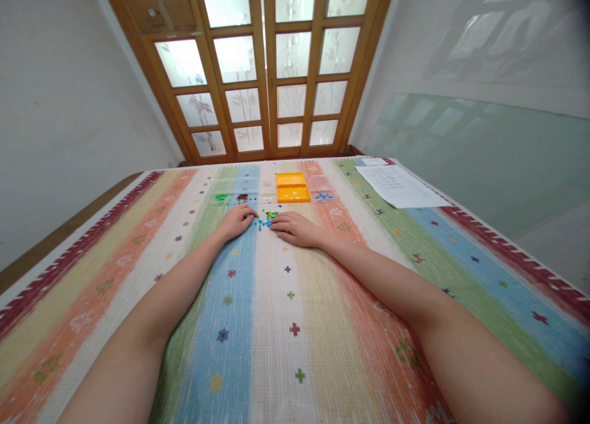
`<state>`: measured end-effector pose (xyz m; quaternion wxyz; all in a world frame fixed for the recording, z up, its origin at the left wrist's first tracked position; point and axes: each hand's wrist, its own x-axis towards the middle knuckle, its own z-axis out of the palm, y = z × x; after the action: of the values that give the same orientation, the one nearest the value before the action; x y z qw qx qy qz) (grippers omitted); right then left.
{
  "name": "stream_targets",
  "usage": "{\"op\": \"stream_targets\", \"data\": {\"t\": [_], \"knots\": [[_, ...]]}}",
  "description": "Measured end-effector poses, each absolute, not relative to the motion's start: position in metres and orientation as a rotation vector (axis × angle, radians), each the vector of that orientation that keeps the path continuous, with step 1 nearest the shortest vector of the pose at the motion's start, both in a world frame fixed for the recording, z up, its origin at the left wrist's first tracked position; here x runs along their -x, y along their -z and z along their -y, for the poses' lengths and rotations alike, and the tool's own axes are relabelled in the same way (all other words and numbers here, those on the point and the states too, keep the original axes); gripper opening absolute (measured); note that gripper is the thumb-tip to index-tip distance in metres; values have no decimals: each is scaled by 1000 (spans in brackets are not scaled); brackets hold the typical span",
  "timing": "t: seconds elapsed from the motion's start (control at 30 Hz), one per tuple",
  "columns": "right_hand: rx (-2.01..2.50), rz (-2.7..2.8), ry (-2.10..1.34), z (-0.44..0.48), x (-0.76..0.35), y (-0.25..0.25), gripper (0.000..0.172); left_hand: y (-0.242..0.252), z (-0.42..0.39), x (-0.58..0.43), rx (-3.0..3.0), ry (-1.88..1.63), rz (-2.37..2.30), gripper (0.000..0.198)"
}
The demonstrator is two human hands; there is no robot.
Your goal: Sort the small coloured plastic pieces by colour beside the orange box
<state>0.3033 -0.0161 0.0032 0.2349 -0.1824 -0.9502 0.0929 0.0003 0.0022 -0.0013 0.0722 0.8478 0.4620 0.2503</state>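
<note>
A small loose pile of blue, green and yellow pieces [266, 223] lies on the striped tablecloth between my hands. They are too tiny for me to tell their exact kind. My left hand [238, 220] rests at the left edge of the pile, fingers loosely bent and their tips by the pieces. On the other side, my right hand [297, 229] lies low with its fingers stretched over the pile's right edge. I see nothing gripped in either hand, though the fingertips partly cover some pieces.
Behind the pile stand clear containers with green pieces [223, 198], dark brown pieces [243, 197] and blue pieces [324, 196]. An open orange-yellow box [293, 194] sits among them. Printed paper sheets [396, 187] lie at the far right of the tablecloth [271, 350].
</note>
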Motion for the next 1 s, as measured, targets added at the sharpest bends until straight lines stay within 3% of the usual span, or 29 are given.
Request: {"op": "stream_targets", "data": {"t": [0.8, 1.0], "knots": [[517, 2620, -239, 20, -305, -8, 38, 1, -3, 0, -2523, -741, -1391, 26], [522, 2525, -204, 22, -306, -13, 31, 0, -2, -1, -2531, -734, -1389, 27]]}}
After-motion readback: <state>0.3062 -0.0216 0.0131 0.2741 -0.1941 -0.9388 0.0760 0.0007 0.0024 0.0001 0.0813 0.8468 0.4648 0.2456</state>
